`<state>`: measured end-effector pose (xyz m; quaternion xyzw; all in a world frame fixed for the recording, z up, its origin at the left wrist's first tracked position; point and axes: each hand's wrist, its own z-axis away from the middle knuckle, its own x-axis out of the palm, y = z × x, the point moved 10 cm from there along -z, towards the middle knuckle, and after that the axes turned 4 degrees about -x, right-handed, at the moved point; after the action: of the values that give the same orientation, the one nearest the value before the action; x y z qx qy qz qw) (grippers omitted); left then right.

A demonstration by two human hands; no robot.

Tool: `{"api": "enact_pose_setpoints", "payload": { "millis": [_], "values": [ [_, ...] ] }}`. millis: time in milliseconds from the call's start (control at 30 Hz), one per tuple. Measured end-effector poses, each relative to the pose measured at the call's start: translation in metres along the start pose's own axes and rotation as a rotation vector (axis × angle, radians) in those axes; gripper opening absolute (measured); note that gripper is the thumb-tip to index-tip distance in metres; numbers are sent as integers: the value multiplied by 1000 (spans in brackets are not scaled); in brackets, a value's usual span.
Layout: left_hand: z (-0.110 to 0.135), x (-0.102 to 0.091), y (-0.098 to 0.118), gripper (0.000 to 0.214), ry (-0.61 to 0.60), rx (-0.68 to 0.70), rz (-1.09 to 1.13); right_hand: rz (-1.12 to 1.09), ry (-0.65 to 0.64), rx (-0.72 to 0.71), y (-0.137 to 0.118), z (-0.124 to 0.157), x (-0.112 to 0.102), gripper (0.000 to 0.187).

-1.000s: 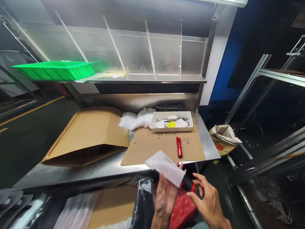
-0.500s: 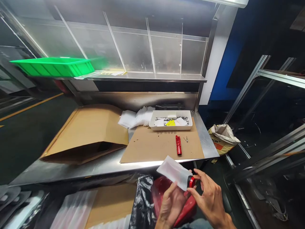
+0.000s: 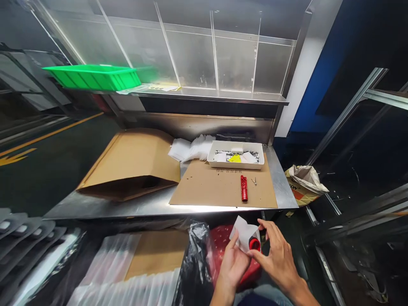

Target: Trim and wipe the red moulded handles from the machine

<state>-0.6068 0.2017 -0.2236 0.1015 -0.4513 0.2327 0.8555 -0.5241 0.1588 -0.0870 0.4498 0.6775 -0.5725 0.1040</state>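
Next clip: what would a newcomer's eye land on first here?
Probably the bright green tray on the upper shelf at left, then the two hands low in the middle: the left hand and right hand hold a small white bag with a red piece at its mouth. A red tool lies on the cardboard sheet below the white tray.
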Motion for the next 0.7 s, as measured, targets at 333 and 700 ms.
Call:
{"api": "enact_pose_setpoints", "payload": {
  "millis": [333, 700],
  "values": [
    [4, 6, -9, 31, 4, 17, -1, -85, -127, 77, 24, 4, 18, 63],
    [6, -4, -27, 35, -8, -45, -40, 32, -63, 13, 28, 5, 28, 58]
  ]
}}
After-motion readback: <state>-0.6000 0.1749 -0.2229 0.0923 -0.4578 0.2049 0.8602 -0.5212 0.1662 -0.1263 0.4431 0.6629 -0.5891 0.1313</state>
